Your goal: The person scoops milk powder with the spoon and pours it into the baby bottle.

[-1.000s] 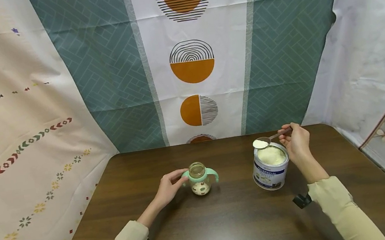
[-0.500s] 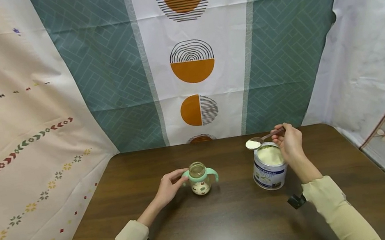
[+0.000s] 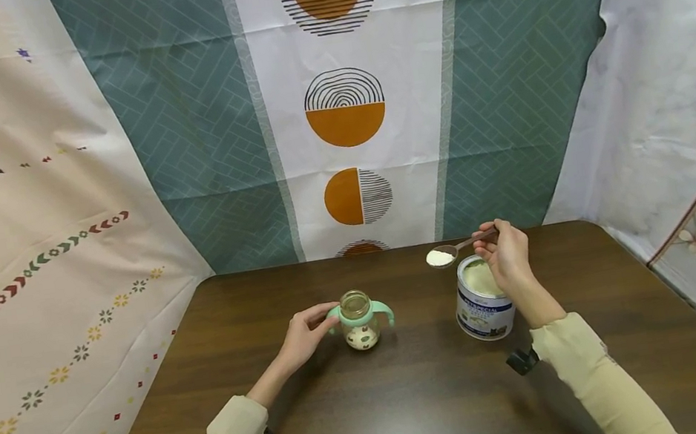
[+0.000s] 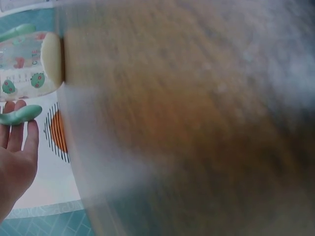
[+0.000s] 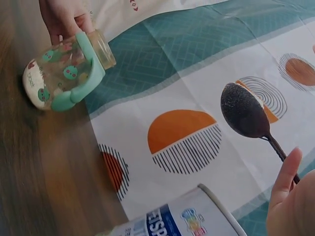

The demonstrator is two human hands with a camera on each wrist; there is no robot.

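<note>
A clear baby bottle with a green two-handled collar and no cap stands on the table, pale powder at its bottom. My left hand grips the bottle's left handle, fingers on the green handle in the left wrist view. My right hand pinches the stem of a dark brown spoon heaped with cream-white powder. Its bowl hangs level, left of the tin's rim; the right wrist view shows its dark underside. The open milk powder tin stands below my right hand, which hides part of its rim.
A dark wooden table carries both containers, with bare wood between the bottle and the tin. A patterned curtain hangs right behind the table's far edge, and pale cloths flank it on the sides.
My right hand has carried the loaded spoon leftward, from above the tin's opening to beyond its left rim. The left hand and the bottle have stayed in place.
</note>
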